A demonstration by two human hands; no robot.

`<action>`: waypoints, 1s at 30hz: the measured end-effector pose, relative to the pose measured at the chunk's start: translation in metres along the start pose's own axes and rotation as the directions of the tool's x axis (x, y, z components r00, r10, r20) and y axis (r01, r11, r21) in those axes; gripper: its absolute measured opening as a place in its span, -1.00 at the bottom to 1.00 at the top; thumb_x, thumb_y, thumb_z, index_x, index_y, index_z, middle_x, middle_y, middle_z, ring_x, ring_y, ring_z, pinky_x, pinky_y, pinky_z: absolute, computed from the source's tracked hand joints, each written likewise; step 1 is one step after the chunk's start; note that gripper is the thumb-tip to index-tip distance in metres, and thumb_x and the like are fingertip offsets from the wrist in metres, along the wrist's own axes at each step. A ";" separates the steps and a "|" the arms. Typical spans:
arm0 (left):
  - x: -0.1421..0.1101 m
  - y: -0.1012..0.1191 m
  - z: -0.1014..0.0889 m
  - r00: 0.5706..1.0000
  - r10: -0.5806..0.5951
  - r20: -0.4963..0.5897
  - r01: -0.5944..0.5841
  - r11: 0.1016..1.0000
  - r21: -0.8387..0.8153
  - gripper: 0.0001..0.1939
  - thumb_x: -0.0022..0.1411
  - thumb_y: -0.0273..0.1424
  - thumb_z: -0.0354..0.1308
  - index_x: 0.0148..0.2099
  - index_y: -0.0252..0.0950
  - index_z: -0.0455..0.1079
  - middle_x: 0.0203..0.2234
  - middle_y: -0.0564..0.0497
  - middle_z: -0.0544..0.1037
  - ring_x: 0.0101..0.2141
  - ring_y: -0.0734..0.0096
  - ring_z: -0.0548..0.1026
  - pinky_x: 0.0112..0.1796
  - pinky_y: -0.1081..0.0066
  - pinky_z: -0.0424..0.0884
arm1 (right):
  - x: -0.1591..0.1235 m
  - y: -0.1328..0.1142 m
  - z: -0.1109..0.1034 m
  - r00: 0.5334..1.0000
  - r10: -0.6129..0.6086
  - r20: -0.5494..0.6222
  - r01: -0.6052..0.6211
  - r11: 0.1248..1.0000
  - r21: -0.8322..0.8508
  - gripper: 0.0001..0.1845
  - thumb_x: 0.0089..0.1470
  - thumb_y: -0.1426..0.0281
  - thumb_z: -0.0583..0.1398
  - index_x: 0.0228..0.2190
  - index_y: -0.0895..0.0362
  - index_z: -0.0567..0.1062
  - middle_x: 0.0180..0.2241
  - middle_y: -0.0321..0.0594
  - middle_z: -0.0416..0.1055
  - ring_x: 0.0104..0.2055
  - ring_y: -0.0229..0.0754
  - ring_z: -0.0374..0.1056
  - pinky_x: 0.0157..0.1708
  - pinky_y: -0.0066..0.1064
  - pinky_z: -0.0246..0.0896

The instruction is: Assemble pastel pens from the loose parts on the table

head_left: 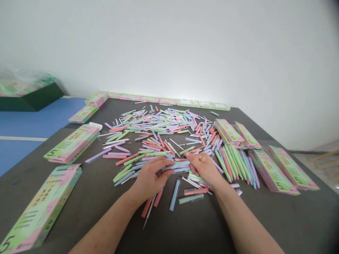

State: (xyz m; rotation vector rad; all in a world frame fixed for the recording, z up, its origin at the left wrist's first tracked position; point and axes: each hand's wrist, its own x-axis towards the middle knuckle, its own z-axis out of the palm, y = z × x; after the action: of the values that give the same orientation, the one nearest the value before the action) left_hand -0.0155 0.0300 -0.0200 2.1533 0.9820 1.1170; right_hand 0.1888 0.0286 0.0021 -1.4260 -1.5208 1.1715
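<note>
While the left hand [150, 176] and right hand [203, 169] work together | state: both narrow, holding pastel pens [176, 166] between them | location: near edge of the pen pile [159, 127]

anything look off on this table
The pastel pens lie in a loose jumble across the dark table, unlike the tidy row of green-and-pink boxes along the back edge. One mint pen lies stray, apart from the heap.
</note>
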 end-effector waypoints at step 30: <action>0.001 0.003 -0.002 0.987 -0.066 0.146 0.025 0.964 0.264 -0.73 0.31 -0.32 0.04 -0.02 -0.24 0.45 -0.22 -0.02 0.63 -0.22 0.28 0.57 -0.20 0.36 0.44 | -0.004 0.002 -0.006 0.982 -0.190 0.023 0.187 0.979 0.081 -0.75 -0.01 0.22 0.29 -0.37 0.16 0.53 -0.44 -0.23 0.50 -0.44 -0.25 0.34 -0.45 -0.45 0.22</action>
State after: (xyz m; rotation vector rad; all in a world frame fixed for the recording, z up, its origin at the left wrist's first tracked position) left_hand -0.0154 0.0291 -0.0162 2.3697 1.1549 0.8219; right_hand 0.1958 0.0251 0.0023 -1.1892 -1.5761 1.1283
